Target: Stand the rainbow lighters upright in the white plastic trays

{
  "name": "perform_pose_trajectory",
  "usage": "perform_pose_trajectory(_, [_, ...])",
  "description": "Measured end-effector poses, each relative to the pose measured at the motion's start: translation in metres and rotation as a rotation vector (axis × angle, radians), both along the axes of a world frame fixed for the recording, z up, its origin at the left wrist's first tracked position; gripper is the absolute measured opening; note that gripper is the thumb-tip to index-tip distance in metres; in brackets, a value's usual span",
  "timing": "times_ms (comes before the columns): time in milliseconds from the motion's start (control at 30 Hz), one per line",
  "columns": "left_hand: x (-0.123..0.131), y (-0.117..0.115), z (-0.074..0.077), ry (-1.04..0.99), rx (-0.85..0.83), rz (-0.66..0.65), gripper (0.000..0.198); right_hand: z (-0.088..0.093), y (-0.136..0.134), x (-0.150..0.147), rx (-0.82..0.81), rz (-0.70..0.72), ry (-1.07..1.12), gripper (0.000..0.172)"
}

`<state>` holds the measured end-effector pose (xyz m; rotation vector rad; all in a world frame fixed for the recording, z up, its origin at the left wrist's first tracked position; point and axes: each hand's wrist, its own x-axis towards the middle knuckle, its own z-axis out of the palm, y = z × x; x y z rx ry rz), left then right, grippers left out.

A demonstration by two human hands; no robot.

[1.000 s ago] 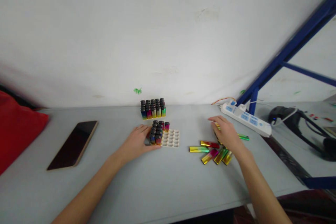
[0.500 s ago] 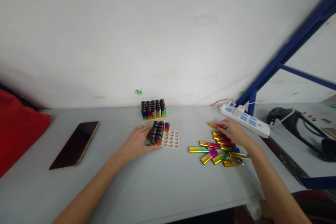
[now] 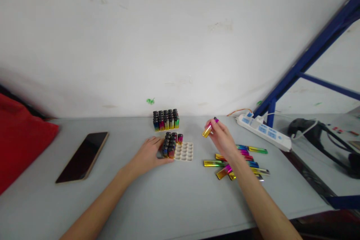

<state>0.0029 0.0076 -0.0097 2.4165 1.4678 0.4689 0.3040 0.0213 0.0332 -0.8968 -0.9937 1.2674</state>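
Several upright lighters [image 3: 169,145] with black tops stand in the left part of a pale tray [image 3: 184,151], whose round sockets show on the right. My left hand [image 3: 150,152] is around the left side of this tray, thumb at its front corner, fingers apart. Above the table, right of the tray, my right hand [image 3: 221,135] pinches a gold and pink lighter [image 3: 209,128], tilted with its gold end down to the left. Below my right forearm lies a loose pile of shiny coloured lighters [image 3: 224,171], partly hidden by the arm.
A full block of upright lighters [image 3: 165,120] stands behind the tray near the wall. On the left are a dark phone [image 3: 82,157] and red fabric [image 3: 25,131]. A white power strip [image 3: 264,132], a blue metal frame [image 3: 303,59] and a black headset [image 3: 306,135] are on the right.
My right hand has moved left from the pile and lifted a lighter off the table. My left hand has stayed at the tray. The view has shifted slightly.
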Motion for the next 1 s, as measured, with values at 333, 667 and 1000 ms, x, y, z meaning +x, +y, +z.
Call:
perform_pose_trajectory(333, [0.001, -0.002, 0.002, -0.025, -0.003, -0.012, 0.060, -0.034, -0.020, -0.057, -0.161, 0.265, -0.143, 0.065])
perform_pose_trajectory(667, [0.001, -0.001, 0.002, -0.006, 0.000, -0.012, 0.057, -0.055, -0.028, -0.060, -0.077, 0.031, -0.439, 0.049])
perform_pose_trajectory(1000, [0.000, -0.001, 0.002, -0.014, -0.005, -0.015, 0.061, -0.039, -0.032, -0.055, 0.133, 0.104, -0.629, 0.041])
